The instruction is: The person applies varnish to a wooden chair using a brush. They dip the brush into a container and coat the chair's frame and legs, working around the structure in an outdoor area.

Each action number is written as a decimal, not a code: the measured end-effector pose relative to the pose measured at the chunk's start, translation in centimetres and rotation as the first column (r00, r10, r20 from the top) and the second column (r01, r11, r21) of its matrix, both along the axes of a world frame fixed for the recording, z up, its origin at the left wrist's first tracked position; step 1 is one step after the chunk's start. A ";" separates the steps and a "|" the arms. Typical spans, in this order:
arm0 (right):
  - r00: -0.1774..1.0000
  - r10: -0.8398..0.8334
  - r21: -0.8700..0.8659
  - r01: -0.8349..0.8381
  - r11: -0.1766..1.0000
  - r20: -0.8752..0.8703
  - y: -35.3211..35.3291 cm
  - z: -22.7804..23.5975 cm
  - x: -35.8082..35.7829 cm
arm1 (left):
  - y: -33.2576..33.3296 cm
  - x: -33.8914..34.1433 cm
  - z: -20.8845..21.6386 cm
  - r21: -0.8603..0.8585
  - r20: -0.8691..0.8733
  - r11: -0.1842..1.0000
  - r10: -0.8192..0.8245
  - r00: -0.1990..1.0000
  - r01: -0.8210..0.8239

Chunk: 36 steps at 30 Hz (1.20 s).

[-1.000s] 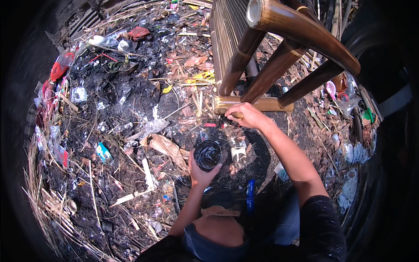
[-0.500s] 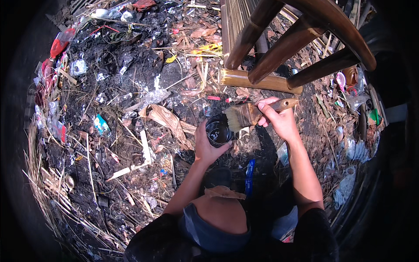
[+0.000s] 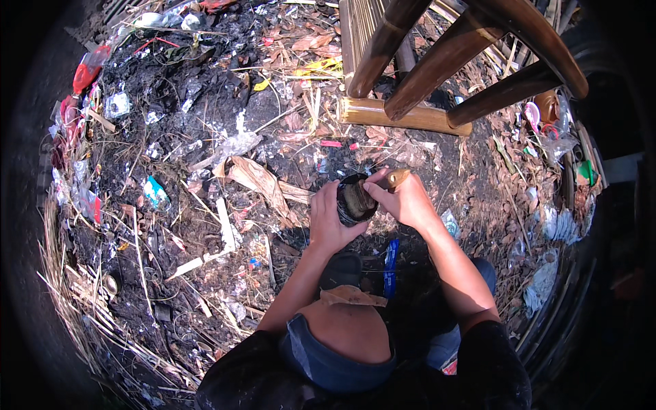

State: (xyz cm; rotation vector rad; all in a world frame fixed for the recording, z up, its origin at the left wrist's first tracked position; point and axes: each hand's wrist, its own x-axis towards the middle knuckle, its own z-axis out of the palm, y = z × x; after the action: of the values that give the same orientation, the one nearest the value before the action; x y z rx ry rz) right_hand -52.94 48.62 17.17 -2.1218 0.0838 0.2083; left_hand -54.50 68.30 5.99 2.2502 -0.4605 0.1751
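Observation:
My left hand (image 3: 329,222) is wrapped round a small dark cup (image 3: 347,217) and tilts its mouth toward the right. The cup's inside looks black and wet. In my right hand (image 3: 403,201) is a wide flat paintbrush (image 3: 395,178) with a wooden handle that has a hole near its end. Its bristles are down in the mouth of the cup, partly hidden by my fingers. Just beyond both hands stands brown, glossy bamboo furniture (image 3: 437,65), whose lighter bottom rail (image 3: 403,116) lies along the ground.
Dark littered ground spreads all round, with dry leaves (image 3: 263,184), bamboo slivers (image 3: 225,225) and plastic scraps. A blue wrapper (image 3: 390,266) lies close to my bent knee (image 3: 348,331). Bamboo poles (image 3: 557,307) run along the right edge.
My right hand has brought the brush left and down, so its bristles went from the cup's rim into its mouth. My left hand has shifted slightly right, tipping the cup toward the brush.

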 end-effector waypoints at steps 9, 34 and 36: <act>0.989 0.116 -0.223 -0.092 0.970 0.094 0.9 -1.9 -1.2 | -0.5 -0.2 0.3 -0.052 -0.014 0.998 -0.033 0.999 0.032; 0.993 -0.095 0.146 0.084 0.986 0.072 -6.6 1.7 -6.6 | -4.4 -0.1 1.0 -0.057 -0.143 0.982 -0.188 0.972 0.182; 0.987 -0.156 0.162 0.149 0.976 0.033 -8.5 2.0 -7.3 | -6.1 -0.4 2.2 -0.067 -0.175 0.984 -0.175 0.969 0.166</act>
State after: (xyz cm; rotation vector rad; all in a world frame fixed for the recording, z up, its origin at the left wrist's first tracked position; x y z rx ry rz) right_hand -60.26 40.09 19.13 -1.9500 0.1966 0.0726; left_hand -54.94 62.15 8.24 2.1395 -0.5424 -0.1044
